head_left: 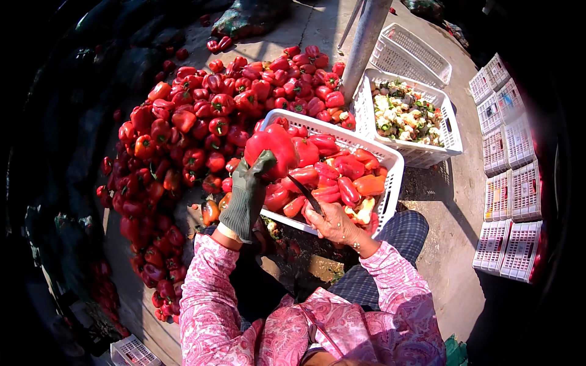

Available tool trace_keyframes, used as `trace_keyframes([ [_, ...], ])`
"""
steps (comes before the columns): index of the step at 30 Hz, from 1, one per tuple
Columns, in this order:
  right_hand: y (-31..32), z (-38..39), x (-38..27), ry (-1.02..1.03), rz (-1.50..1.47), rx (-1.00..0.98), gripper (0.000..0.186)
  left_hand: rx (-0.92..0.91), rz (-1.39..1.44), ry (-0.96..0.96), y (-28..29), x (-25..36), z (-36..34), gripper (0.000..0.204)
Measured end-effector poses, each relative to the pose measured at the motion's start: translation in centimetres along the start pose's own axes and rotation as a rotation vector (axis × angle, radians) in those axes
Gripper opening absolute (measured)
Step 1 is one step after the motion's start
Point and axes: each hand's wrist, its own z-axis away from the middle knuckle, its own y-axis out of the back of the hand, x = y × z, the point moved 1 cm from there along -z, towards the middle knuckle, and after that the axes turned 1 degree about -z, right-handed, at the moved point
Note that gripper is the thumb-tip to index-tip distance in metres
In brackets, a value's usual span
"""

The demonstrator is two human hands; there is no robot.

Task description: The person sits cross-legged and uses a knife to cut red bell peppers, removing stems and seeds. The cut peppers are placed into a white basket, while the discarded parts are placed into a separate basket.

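Observation:
My left hand, in a dark green glove, grips a large red bell pepper above the near white crate. My bare right hand is closed on a dark, curved knife, its tip close to that pepper. The crate holds red and orange peppers, several cut open, with pale insides showing on some. A big heap of whole red peppers spreads to the left of and behind the crate.
A second white crate holds pale cores and stems, with another white crate behind it. A metal pole rises beside them. Stacked white crates line the right side. Dark bulging sacks lie behind; another crate sits lower left.

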Motion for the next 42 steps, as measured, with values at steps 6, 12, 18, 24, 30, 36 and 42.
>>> trace_keyframes([
  [6,4.1,2.2,3.8,0.021,-0.207,0.313,0.041,-0.177,-0.079,0.031,-1.1,-3.9,-0.7,0.034],
  [12,6.0,-0.3,2.4,-0.062,-0.242,0.3,0.072,-0.281,-0.205,0.188,-4.5,-7.7,0.8,0.055],
  [18,4.3,-1.8,1.9,0.182,-0.136,0.354,0.077,-0.067,-0.511,0.206,-4.8,-10.2,-0.4,0.062],
  [24,4.9,-2.1,3.3,0.071,-0.384,0.356,0.064,-0.103,-0.654,-0.014,-5.2,-10.0,-0.5,0.054],
  [30,5.2,-2.2,3.8,-0.051,-0.412,0.364,0.052,-0.154,-0.305,0.17,-5.1,-9.5,-0.3,0.042],
  [36,7.5,-1.1,5.1,-0.125,-0.866,0.218,0.044,-0.347,-0.221,0.198,-1.0,-11.0,-0.5,0.041],
  [42,7.2,-0.9,5.5,-0.071,-1.233,0.277,0.051,-0.4,0.195,0.096,-4.2,-6.7,0.8,0.062],
])
